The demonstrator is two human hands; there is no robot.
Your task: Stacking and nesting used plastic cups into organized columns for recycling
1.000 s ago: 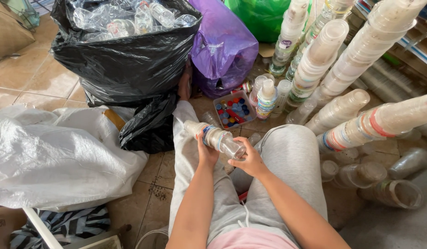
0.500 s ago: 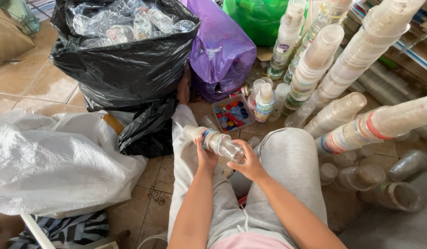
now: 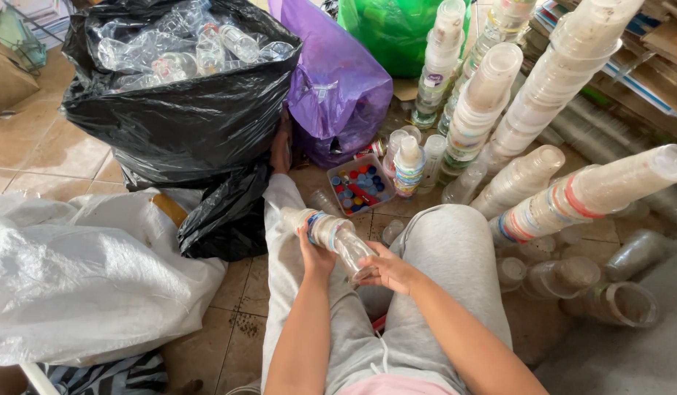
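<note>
At the far left a big white woven sack (image 3: 82, 285) lay slumped on the tiled floor (image 3: 31, 157), and beyond it a black rubbish bag (image 3: 185, 124) stood open, heaped with clear empty bottles, its mouth turned up as if to take more. The person sat on the floor in grey trousers, legs stretched out toward the bags. Their left hand (image 3: 314, 256) was wrapped round the middle of a clear plastic bottle (image 3: 331, 234), which lay slanted across the left thigh, and their right hand (image 3: 386, 269) gripped its nearer end, seemingly by the neck, though I could not tell whether a cap was on it. Just past the bottle, between the knees, a small clear tub (image 3: 360, 186) held coloured bottle caps, within easy reach. Behind it slumped a purple bag (image 3: 338, 88) and a green one (image 3: 390, 29). To the right, tall stacks of clear plastic cups (image 3: 485, 95) leaned and lay in nested columns, apparently sorted by kind.
</note>
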